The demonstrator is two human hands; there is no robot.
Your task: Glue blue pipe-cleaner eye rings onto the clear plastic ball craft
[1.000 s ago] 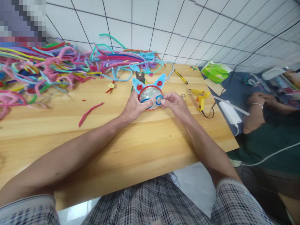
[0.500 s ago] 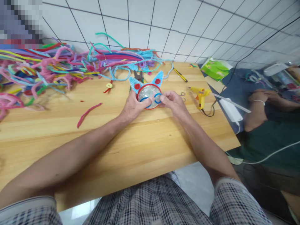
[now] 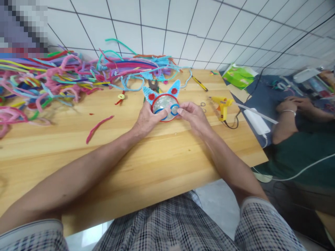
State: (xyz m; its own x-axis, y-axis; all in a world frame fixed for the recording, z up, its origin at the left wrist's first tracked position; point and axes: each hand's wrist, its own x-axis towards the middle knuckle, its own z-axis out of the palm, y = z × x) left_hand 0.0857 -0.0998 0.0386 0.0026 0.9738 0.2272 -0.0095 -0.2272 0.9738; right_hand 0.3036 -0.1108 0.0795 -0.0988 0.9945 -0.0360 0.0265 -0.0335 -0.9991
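A round, clear craft piece (image 3: 163, 101) with a red pipe-cleaner rim and two light-blue ears, each with a red dot, is held over the table in the head view. My left hand (image 3: 148, 118) grips its left side, the thumb lying across the front over a blue strip. At the right, my right hand (image 3: 192, 114) pinches the edge of a blue ring (image 3: 175, 109) that lies against the face of the piece. The fingers behind the piece are hidden. Just beyond it, pliers (image 3: 153, 85) are partly covered by an ear.
Many coloured pipe cleaners (image 3: 62, 75) are heaped at the back left. A pink pipe cleaner (image 3: 98, 128) and a yellow button-like piece (image 3: 121, 96) lie nearer. Rightward are scissors (image 3: 202, 107), a yellow cutter (image 3: 200, 83) and a glue gun (image 3: 222, 104). Another person's hands (image 3: 293, 104) rest beyond.
The whole view has shifted very slightly. Both hands keep the same hold on the craft piece and its blue ring.
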